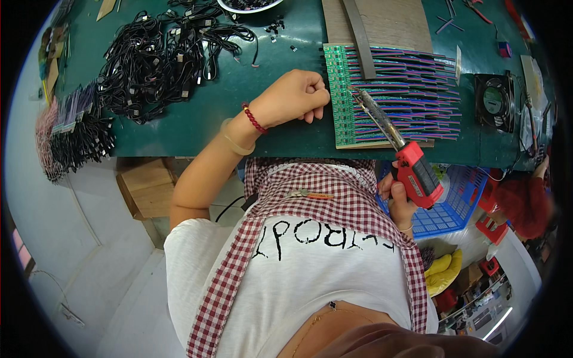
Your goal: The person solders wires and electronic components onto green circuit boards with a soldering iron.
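Observation:
My right hand (399, 196) is wrapped round the red and black handle of a soldering iron (415, 176). The iron's tip reaches up and left to the green circuit boards (340, 122), which stand in a column with rows of thin multicoloured wires (412, 113) running off to the right. Just left of the boards is my left hand (298, 95), its fingers curled closed. Whatever they may pinch is hidden. Across the wires, above the iron's tip, lies a grey flat bar (359, 42). A wooden board (394, 21) is under the boards and wires.
Black cables with plugs (173, 65) are heaped on the green table (286, 140) at left, more bundles (80, 134) at its left edge. A white bowl (253, 8) of small parts sits far back. On the right stand a black fan (495, 102) and, lower, a blue basket (439, 218).

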`<state>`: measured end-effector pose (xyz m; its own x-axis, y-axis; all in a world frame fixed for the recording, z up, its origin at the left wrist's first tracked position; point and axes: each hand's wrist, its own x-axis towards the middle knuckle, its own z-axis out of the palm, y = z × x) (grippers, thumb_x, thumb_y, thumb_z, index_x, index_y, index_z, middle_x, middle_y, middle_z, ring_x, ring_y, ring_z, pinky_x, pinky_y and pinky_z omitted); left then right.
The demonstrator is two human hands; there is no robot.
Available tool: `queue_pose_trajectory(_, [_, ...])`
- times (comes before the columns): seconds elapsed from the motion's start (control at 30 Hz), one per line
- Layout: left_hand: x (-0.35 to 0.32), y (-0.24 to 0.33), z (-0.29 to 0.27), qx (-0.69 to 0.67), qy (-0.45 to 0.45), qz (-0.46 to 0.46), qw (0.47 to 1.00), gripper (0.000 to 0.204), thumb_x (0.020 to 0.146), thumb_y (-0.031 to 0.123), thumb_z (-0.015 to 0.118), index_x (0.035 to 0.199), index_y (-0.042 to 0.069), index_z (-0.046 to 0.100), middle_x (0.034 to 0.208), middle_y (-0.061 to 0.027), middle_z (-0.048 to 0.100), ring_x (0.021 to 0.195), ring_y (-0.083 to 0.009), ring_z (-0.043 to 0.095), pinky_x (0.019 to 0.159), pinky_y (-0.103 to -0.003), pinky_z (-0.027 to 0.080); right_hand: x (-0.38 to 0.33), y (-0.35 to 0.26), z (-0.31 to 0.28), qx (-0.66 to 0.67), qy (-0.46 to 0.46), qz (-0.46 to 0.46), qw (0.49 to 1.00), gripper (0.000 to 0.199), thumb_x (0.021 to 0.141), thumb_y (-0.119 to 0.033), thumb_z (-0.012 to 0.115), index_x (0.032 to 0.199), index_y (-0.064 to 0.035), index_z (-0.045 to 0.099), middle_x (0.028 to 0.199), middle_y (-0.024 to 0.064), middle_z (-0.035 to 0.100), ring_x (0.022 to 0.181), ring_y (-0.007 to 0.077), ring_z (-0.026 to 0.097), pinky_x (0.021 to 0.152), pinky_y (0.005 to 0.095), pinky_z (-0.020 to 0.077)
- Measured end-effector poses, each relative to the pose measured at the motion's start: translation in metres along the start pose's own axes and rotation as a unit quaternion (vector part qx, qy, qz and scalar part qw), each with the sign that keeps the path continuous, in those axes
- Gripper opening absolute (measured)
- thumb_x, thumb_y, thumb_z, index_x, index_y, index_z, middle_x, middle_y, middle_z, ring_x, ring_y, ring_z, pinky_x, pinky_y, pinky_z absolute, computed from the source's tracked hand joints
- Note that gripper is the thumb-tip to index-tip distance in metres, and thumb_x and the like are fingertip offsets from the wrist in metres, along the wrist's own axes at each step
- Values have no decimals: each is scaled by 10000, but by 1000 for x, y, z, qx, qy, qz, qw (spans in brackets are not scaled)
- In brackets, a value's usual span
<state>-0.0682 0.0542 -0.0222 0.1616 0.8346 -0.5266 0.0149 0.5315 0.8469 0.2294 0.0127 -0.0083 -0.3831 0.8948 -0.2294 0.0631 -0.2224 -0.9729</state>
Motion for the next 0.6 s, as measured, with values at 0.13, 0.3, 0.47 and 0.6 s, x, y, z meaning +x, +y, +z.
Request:
queue_pose_trajectory(0.13, [2, -2, -2, -3, -5, 4, 1000, 167, 847, 139, 548, 726, 24, 531, 606, -35, 580, 469, -54, 486, 439, -183, 385, -4, 3, -3, -25, -30, 10, 999, 449, 854, -281, 589, 1169, 7, 450, 643, 77, 522, 511, 115, 447, 488, 241, 374])
queue_pose_trajectory(0.3, [4, -1, -2, -21, -7, -12, 1000, 163, 839, 129, 557, 713, 32, 522, 596, -29, 570, 459, -49, 470, 434, -179, 367, -5, 4, -4, -28, -49, 48, 997, 114, 857, -125, 582, 839, -18, 549, 691, -1, 513, 599, 77, 465, 536, 225, 381])
queue_pose_trajectory(0.47, [4, -3, -3, -31, -11, -14, 999, 163, 829, 126, 568, 701, 40, 517, 594, -26, 568, 455, -47, 464, 430, -179, 360, -7, 2, 0, -39, -21, 65, 997, 126, 864, -136, 573, 819, -22, 541, 686, -5, 511, 600, 75, 463, 540, 228, 376])
queue_pose_trajectory(0.6, [4, -1, -3, -29, -15, -15, 999, 166, 824, 124, 571, 691, 43, 514, 594, -25, 567, 457, -47, 464, 430, -179, 360, -5, -7, 1, -34, -42, 54, 997, 138, 873, -147, 563, 812, -26, 537, 684, -4, 506, 600, 74, 457, 543, 227, 374])
